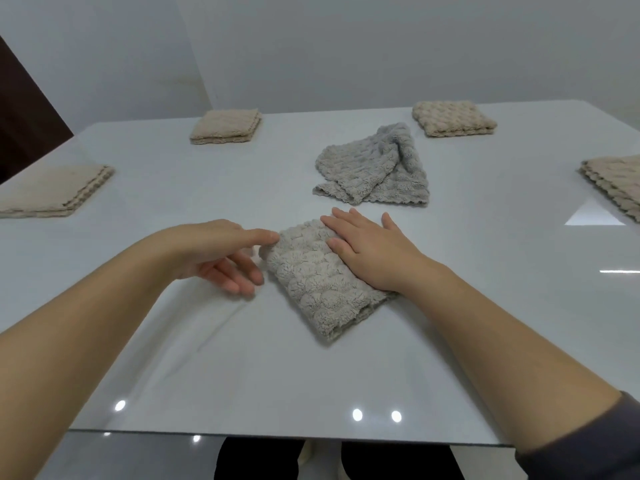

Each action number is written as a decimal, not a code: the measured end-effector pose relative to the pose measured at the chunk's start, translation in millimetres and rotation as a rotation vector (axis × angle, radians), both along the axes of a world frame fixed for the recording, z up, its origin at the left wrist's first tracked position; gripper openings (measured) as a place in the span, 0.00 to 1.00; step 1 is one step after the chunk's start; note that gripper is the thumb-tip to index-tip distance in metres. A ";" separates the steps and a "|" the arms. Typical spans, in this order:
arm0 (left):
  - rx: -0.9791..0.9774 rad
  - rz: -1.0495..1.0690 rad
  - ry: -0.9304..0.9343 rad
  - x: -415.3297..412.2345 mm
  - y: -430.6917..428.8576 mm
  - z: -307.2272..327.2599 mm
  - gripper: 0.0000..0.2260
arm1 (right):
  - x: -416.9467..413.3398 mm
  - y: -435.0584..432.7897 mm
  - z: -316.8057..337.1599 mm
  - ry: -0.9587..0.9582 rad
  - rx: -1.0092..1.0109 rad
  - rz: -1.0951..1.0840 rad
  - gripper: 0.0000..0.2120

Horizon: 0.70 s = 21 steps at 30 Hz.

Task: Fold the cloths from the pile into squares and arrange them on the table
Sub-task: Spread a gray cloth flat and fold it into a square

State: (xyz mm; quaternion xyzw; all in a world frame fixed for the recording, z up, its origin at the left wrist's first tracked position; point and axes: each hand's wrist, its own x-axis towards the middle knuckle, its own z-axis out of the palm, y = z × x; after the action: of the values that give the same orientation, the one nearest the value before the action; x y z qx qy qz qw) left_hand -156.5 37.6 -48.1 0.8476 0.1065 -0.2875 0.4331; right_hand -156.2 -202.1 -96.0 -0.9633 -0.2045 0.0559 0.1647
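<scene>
A folded grey cloth (311, 282) lies on the table (277, 375). The right hand (367, 251) rests flat on it with straight fingers; the left hand (221, 258), fingers loose and spread, touches its left corner. Just behind the folded grey cloth sits a crumpled cloth (374, 168), and four beige squares (227, 126) lie farther out around it.

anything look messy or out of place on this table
Only the grey cloth mid-table: it lies crumpled and unfolded, while four beige cloths around it are neat folded squares. The near cloth under the right hand is folded but sits diagonal on the table.
</scene>
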 end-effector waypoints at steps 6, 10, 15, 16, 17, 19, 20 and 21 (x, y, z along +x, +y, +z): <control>-0.162 0.241 -0.161 -20.2 -36.5 -7.9 0.12 | -3.4 3.9 5.1 0.006 -0.026 -0.122 0.24; -0.097 0.384 -0.343 1.6 -49.8 -15.3 0.20 | -6.6 6.2 13.8 -0.096 0.018 -0.192 0.25; 0.101 0.272 -0.599 26.2 -57.3 -21.5 0.16 | -2.6 11.8 2.3 -0.091 -0.036 -0.137 0.26; 0.173 0.208 -0.702 21.1 -56.8 -20.0 0.13 | -2.0 12.2 -1.0 -0.078 -0.042 -0.135 0.26; 0.250 0.135 -0.829 12.0 -54.6 -18.9 0.09 | -1.2 12.0 -3.3 -0.073 -0.040 -0.135 0.26; 0.371 -0.051 -1.098 -14.5 -45.2 -18.0 0.03 | 1.0 11.9 -4.7 -0.078 -0.030 -0.139 0.26; 0.418 -0.161 -1.213 -30.2 -39.2 -18.3 0.01 | 1.7 12.3 -4.5 -0.078 -0.027 -0.141 0.26; 0.466 -0.281 -1.306 -45.5 -33.5 -18.9 0.00 | 2.1 12.8 -4.4 -0.077 -0.025 -0.143 0.26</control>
State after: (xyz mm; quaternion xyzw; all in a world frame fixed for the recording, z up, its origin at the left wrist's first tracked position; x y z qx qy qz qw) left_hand -201.9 4.2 -67.0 0.9231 -0.2267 0.2568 0.1745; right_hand -154.1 -189.3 -100.5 -0.9788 -0.1408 0.0097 0.1481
